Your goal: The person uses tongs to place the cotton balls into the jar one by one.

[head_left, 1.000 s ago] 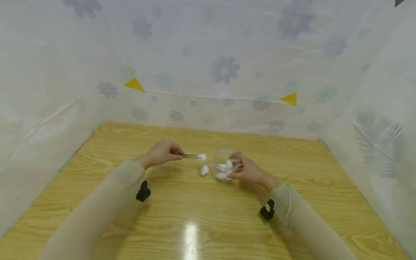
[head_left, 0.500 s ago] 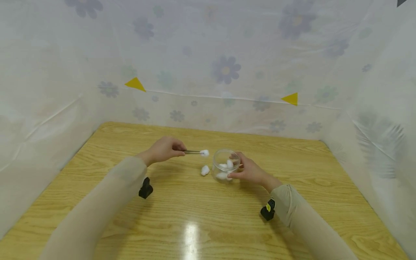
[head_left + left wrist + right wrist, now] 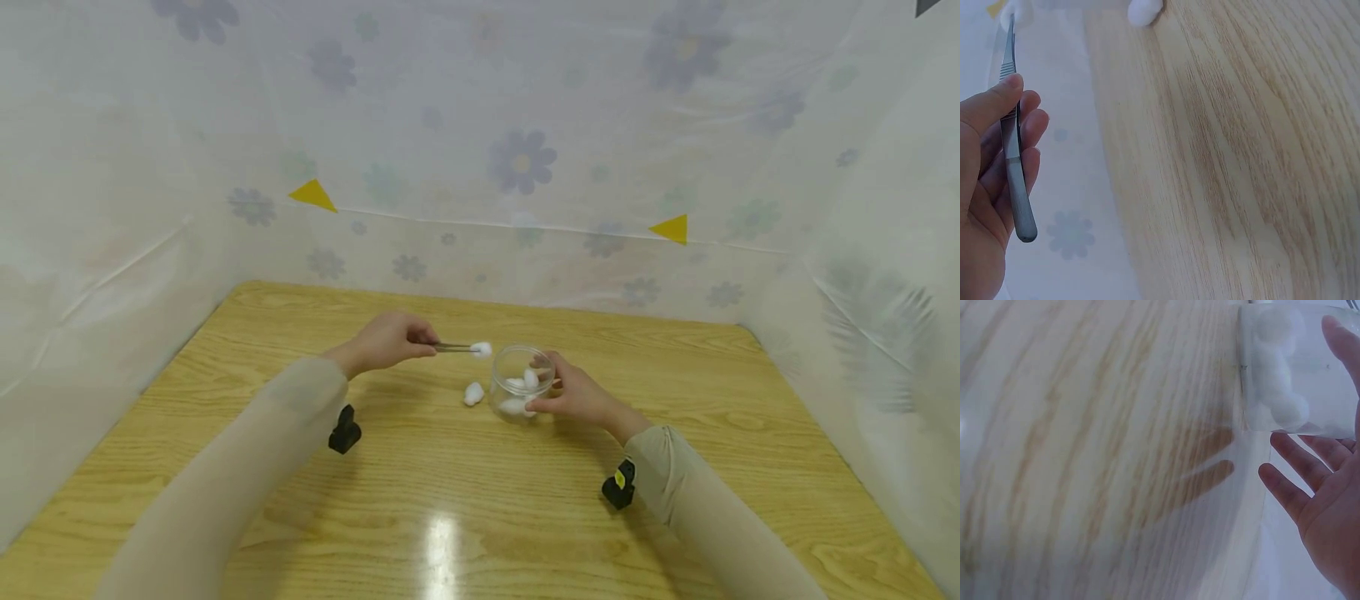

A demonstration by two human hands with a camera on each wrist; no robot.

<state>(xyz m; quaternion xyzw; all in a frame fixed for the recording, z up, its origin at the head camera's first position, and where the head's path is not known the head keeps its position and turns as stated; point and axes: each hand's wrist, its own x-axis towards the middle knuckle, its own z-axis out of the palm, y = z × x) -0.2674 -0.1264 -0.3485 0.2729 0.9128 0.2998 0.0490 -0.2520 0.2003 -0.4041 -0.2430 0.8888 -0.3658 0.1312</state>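
Metal tweezers (image 3: 1013, 162) are pinched between the thumb and fingers of my left hand (image 3: 393, 340). Their tips grip a white cotton ball (image 3: 482, 350), lifted off the table just left of the jar's rim. A clear jar (image 3: 501, 402) stands on the table with several cotton balls (image 3: 1275, 381) inside. My right hand (image 3: 577, 393) holds it from the right, thumb on the near side and fingers reaching behind. One loose cotton ball (image 3: 473, 394) lies on the table left of the jar; the left wrist view shows this cotton ball (image 3: 1143, 11) at its top edge.
The wooden table (image 3: 420, 492) carries all of this. Flower-patterned sheeting (image 3: 450, 150) rises at its back and sides, with two yellow triangles (image 3: 667, 229) on the back sheet. Black wrist cameras (image 3: 345, 431) hang below both sleeves.
My left hand has moved to the right and slightly away, bringing the tweezers and their cotton ball closer to the jar. My right hand and the jar have stayed in place.
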